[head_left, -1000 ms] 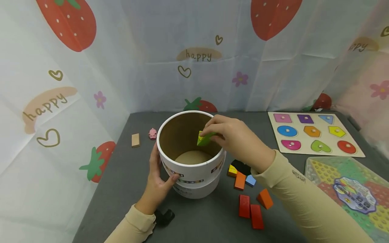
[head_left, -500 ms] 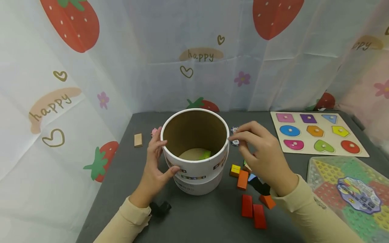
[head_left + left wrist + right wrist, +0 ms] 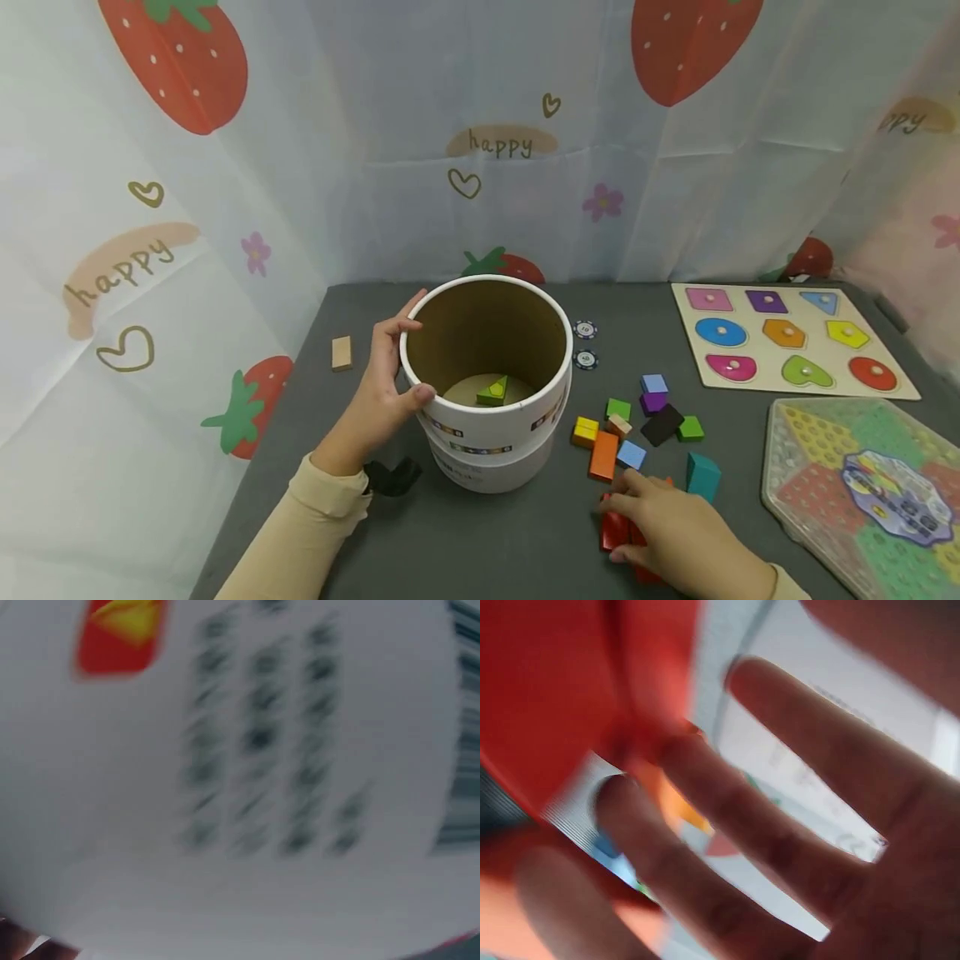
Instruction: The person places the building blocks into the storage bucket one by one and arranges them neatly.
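Observation:
A white cylindrical tub (image 3: 491,433) stands upright on the dark table. My left hand (image 3: 375,408) grips its left side, fingertips at the rim and thumb spread across the front wall. Printed white wall (image 3: 127,795) fills the left wrist view. On the tub floor lies a green triangular block (image 3: 492,392) with some yellow on it. Over the red blocks (image 3: 613,532) at the front right, my right hand (image 3: 671,533) hovers or touches, its fingers spread. Red surfaces (image 3: 547,690) appear close to those fingers in the right wrist view; contact is unclear.
Loose blocks sit behind the right hand, including an orange block (image 3: 603,456) and a teal block (image 3: 702,476). Two poker chips (image 3: 586,359) lie right of the tub. A shape puzzle board (image 3: 795,342) and a clear plastic case (image 3: 862,492) occupy the right. A wooden block (image 3: 341,353) lies left.
My right hand has let the green block go into the tub, then moved right and toward me to the red blocks. The left hand stays on the tub.

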The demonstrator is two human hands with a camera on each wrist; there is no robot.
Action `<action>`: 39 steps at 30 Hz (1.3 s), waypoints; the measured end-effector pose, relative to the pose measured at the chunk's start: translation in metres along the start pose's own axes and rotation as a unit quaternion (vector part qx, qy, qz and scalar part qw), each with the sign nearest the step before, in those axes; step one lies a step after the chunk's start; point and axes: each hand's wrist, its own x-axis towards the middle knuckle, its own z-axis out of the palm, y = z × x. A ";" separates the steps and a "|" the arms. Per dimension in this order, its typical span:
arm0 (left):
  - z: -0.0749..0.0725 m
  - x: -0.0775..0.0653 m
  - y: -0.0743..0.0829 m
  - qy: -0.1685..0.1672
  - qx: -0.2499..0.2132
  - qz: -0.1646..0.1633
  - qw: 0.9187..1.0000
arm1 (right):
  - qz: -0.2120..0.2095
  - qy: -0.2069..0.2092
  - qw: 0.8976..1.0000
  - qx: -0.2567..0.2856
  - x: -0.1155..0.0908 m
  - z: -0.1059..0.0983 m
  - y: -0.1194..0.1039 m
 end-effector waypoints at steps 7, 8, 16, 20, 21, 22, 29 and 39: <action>0.011 -0.002 -0.016 0.047 -0.017 0.043 0.998 | 0.011 0.000 1.000 0.020 0.006 0.015 -0.001; 0.012 -0.002 -0.016 0.049 -0.021 0.046 0.998 | 0.005 0.010 1.000 0.018 0.006 0.014 -0.001; 0.024 0.004 -0.018 0.079 -0.059 0.038 0.994 | -0.068 0.248 0.965 0.053 0.001 -0.051 -0.012; 0.026 0.006 -0.018 0.083 -0.069 0.036 0.994 | -0.127 0.356 0.923 0.075 0.002 -0.100 -0.023; 0.026 0.006 -0.018 0.083 -0.071 0.036 0.993 | -0.143 0.366 0.916 0.077 0.004 -0.110 -0.028; 0.026 0.006 -0.019 0.083 -0.072 0.036 0.993 | -0.161 0.367 0.913 0.081 0.008 -0.118 -0.033; 0.023 0.003 -0.022 0.084 -0.071 0.039 0.993 | -0.222 0.231 0.946 0.040 0.058 -0.147 -0.068; 0.025 -0.005 -0.023 0.079 -0.080 0.034 0.993 | -0.219 0.233 0.948 0.005 0.065 -0.147 -0.067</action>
